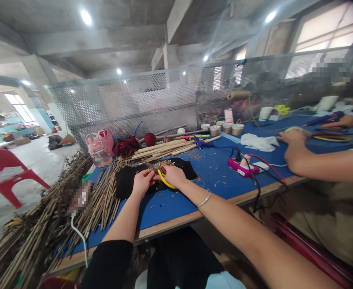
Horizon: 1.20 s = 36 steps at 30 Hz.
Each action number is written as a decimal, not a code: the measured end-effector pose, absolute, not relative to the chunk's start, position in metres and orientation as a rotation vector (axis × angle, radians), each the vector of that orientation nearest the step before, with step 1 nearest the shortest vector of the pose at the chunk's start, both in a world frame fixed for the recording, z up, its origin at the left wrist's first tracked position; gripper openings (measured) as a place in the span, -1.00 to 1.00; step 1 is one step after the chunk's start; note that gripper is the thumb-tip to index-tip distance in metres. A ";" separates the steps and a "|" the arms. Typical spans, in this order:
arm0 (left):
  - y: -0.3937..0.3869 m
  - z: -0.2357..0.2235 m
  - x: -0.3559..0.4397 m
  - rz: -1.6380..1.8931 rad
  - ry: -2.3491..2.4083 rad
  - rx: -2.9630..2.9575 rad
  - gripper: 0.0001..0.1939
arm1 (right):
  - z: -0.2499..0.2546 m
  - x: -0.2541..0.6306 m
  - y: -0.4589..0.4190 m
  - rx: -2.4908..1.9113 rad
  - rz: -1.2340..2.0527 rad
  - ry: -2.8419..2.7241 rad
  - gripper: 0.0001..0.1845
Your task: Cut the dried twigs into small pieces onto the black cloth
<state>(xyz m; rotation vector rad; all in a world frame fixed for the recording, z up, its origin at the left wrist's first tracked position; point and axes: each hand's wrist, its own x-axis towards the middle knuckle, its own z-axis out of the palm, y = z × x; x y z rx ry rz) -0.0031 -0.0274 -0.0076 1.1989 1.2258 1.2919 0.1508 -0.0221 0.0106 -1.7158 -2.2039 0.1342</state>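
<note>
Head view: clamped yellow-looped metal scissors (165, 181) in right hand (176, 176), low over black fabric cloth (124, 182), spread on blue tabletop (164, 210) presumably to catch tan plant scraps (172, 163). Pinched left hand (142, 182) together near blades, maybe for steadying; too blurred to tell on what.

Yellow-handled cutters (165, 181), in right hand (175, 176), over cloth (188, 167)

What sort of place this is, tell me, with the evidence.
Likely a craft workshop: the right hand holds a yellow-handled metal tool over a blue-topped worktable, thin brown sticks are heaped at its left end, and grey concrete beams cross overhead.
</note>
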 end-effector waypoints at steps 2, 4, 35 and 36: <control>-0.027 -0.007 -0.003 1.309 1.245 1.208 -0.62 | 0.011 0.151 -0.023 -1.713 0.119 -2.196 -0.28; -0.028 -0.007 -0.004 1.323 1.256 1.218 -0.64 | 0.011 0.150 -0.024 -1.723 0.093 -2.188 -0.24; -0.027 -0.010 0.001 1.350 1.232 1.211 -0.71 | 0.008 0.151 -0.025 -1.693 0.094 -2.187 -0.28; -0.027 -0.010 0.001 1.348 1.232 1.210 -0.70 | 0.008 0.151 -0.025 -1.697 0.092 -2.186 -0.29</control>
